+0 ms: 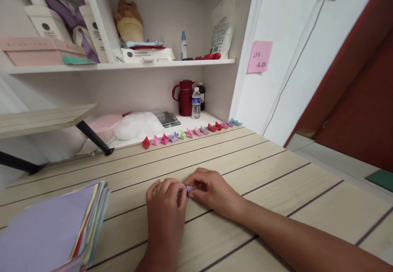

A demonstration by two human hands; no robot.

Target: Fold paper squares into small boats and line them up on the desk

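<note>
Between the fingertips of both my hands is a small folded piece of purple paper (pixel 189 189), mostly covered by the fingers. My left hand (pixel 167 198) pinches its left side, fingers curled. From the right, my right hand (pixel 211 188) grips the other side between thumb and fingers. Both hands are just above or resting on the striped wooden table (pixel 245 169); I cannot tell which. Along the table's far edge stands a row of several small folded paper boats (pixel 174 137) in red, pink, purple, green and blue.
A stack of coloured paper sheets (pixel 52 227) lies at the left front. Behind it stands a small wooden stand (pixel 46 118) with black legs. On the lower shelf are a red jug (pixel 185 98), a water bottle (pixel 196 104) and a white plastic bag (pixel 138 125).
</note>
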